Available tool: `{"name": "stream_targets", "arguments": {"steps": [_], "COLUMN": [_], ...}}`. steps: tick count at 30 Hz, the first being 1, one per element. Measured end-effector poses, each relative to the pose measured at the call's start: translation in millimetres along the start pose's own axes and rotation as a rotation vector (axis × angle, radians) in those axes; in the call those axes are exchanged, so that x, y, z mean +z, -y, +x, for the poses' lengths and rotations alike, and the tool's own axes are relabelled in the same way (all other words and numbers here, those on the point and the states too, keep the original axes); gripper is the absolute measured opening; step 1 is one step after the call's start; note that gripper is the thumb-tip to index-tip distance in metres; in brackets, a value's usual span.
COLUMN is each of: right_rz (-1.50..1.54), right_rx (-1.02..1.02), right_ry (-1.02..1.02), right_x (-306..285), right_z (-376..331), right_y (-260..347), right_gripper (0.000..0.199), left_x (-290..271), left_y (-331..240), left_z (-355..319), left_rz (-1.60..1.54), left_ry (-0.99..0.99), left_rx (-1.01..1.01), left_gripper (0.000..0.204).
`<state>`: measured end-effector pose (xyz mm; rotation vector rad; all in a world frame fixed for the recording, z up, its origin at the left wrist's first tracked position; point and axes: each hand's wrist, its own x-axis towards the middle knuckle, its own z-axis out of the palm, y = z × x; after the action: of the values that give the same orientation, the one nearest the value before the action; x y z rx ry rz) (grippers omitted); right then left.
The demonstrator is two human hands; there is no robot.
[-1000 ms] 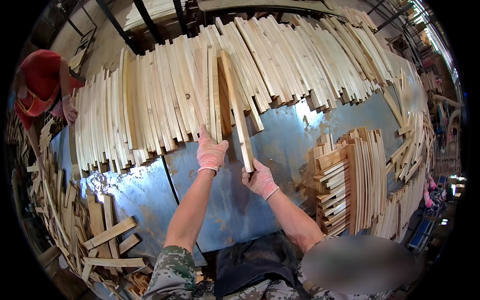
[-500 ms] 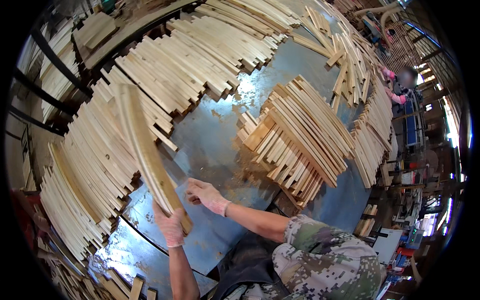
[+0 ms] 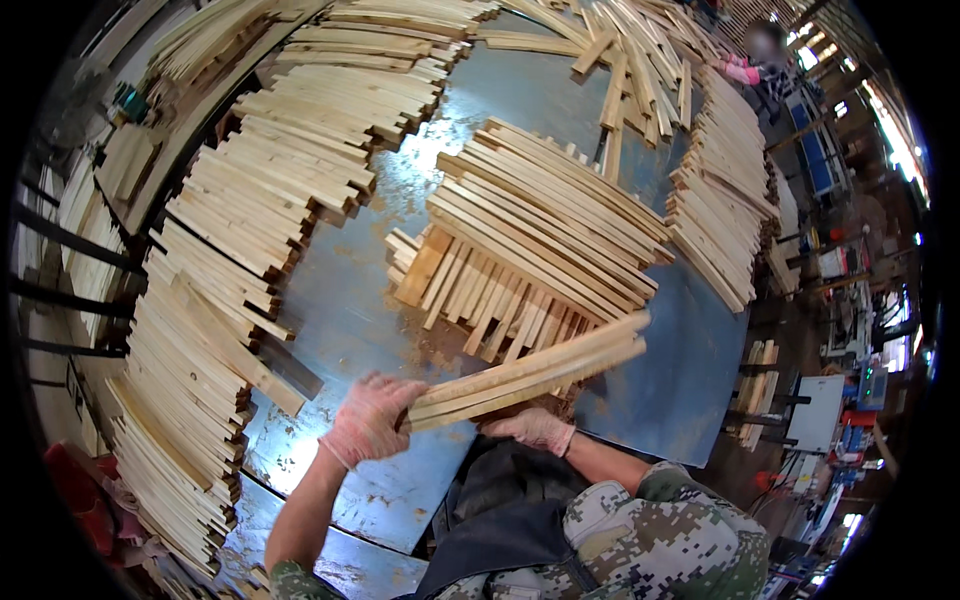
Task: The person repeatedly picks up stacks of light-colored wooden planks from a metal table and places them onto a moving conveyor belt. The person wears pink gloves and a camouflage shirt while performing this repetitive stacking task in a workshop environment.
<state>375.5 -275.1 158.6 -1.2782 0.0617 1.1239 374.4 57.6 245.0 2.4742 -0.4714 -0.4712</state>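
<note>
My left hand (image 3: 372, 418), in a pale pinkish work glove, is closed round the near end of some wooden strips (image 3: 530, 380). They lie together side by side and reach out to the right, above the table. Just below them is my gloved right hand (image 3: 540, 430), close to my dark apron, its fingers pointing left and loosely stretched. I see nothing held in it. Beyond the held strips, a crosswise-layered pile of wooden strips (image 3: 560, 215) rests on the blue-grey metal table (image 3: 345, 260).
A long row of strips (image 3: 200, 350) runs along the table's left side, with one loose strip (image 3: 240, 350) slanting over it. Jumbled strips (image 3: 630, 75) lie at the far end. Another row (image 3: 720, 190) lines the right side, near a person (image 3: 765, 75) wearing pink gloves.
The held wood has swung from pointing away at the left to pointing right. My right hand has moved right and nearer my body. A loose strip now slants over the left row.
</note>
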Motion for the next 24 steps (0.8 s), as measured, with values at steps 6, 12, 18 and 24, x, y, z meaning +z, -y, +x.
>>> {"name": "stream_targets", "arguments": {"steps": [6, 12, 18, 24], "right_rz": [0.379, 0.568, 0.929, 0.884], "right_rx": [-0.062, 0.037, -0.042, -0.137], "right_ry": [-0.195, 0.01, 0.074, -0.23], "right_x": [-32.6, -106.6, -122.8, -107.3], "right_z": [58.3, 79.8, 53.6, 74.6], "right_y": [-25.6, 38.4, 44.7, 45.9], "right_gripper": [0.029, 0.026, 0.019, 0.033], "left_x": [-24.2, -3.2, 39.4, 111.6], "left_y": [-8.0, 21.4, 8.6, 14.1], "left_z": [137.1, 238.2, 217.9, 68.8], "left_rz": [0.416, 0.615, 0.231, -0.269], "left_ry": [0.207, -0.153, -0.669, -0.856], "left_rx": [0.049, -0.099, -0.285, -0.664], "left_gripper": [0.053, 0.041, 0.065, 0.072]}}
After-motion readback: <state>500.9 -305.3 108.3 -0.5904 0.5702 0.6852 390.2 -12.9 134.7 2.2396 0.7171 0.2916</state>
